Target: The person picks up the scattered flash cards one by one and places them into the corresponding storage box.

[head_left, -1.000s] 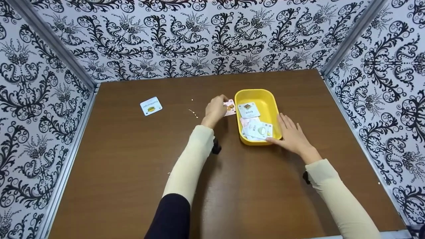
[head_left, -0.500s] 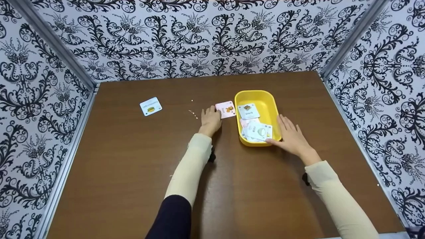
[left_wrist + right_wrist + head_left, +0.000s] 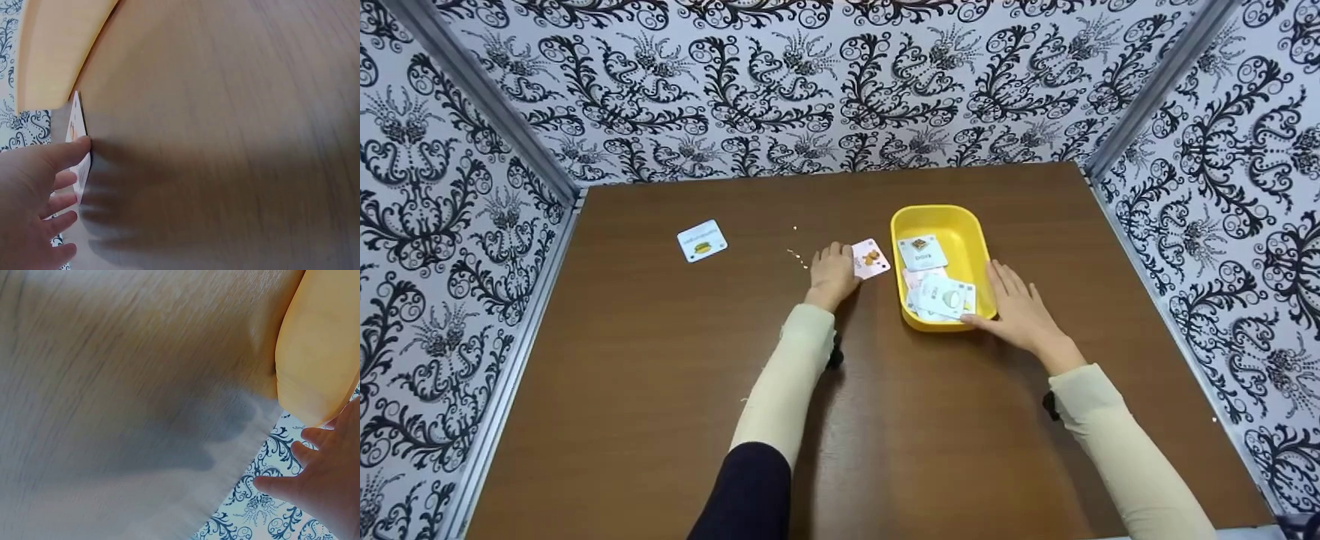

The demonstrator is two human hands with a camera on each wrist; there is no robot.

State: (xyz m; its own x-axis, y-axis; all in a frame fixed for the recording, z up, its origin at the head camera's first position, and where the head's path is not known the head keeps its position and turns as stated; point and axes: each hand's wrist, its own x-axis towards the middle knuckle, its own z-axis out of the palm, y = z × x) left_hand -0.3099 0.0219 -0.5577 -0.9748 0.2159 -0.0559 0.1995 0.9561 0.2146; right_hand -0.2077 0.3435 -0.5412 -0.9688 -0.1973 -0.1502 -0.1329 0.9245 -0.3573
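Observation:
A pink card with an orange-brown picture (image 3: pixel 871 259) lies just left of the yellow tray (image 3: pixel 898 262). My left hand (image 3: pixel 832 276) is at its left end, with the thumb on one edge and the fingers near the other side, as the left wrist view shows. Part of the card is hidden under the hand. My right hand (image 3: pixel 1024 311) rests against the tray's right wall near the front corner, fingers extended and thumb at the rim. Inside the tray lie several cards, among them a white one with a bowl picture (image 3: pixel 945 296) and another (image 3: pixel 922 253) behind it.
Another card with a burger picture (image 3: pixel 702 241) lies at the back left of the brown table (image 3: pixel 660 375). Small pale crumbs (image 3: pixel 797 256) are scattered left of my left hand. Patterned walls (image 3: pixel 772 90) enclose the table's back and sides.
My left hand has drawn back slightly to the left, changing its hold on the pink card. The card has turned and slid a little away from the tray. My right hand stays put.

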